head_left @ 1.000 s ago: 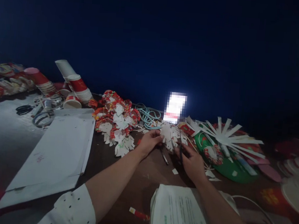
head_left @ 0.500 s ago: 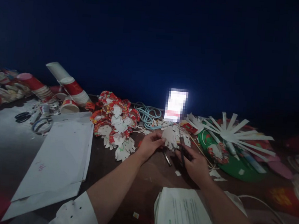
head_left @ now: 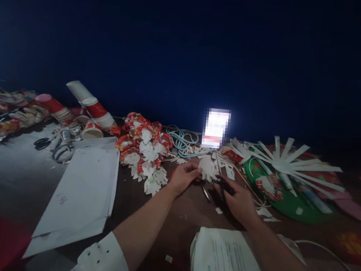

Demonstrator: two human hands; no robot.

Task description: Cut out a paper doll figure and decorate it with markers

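Between thumb and fingers my left hand (head_left: pixel 185 179) pinches a white paper cutout (head_left: pixel 207 167) with a notched edge. My right hand (head_left: pixel 237 199) is closed round the handles of dark scissors (head_left: pixel 222 187), whose blades point up along the cutout's right side. How far the blades are apart is hard to make out. Under the hands a pen (head_left: pixel 206 193) lies on the dark table (head_left: pixel 173 223), with a small paper scrap (head_left: pixel 218 210) to its right.
Red and white paper cutouts (head_left: pixel 146 145) pile up at left of centre. A white board (head_left: pixel 81 186), paper cups (head_left: pixel 98 113) and a coiled cable (head_left: pixel 182 140) lie around. At right is a green disc (head_left: pixel 297 207) under a white strip fan (head_left: pixel 287 166). Behind glows a blurred screen (head_left: pixel 215 128).
The whole view has shifted, so things sit slightly further right. Both hands keep their grips on the paper cutout and the scissors, in nearly the same pose.
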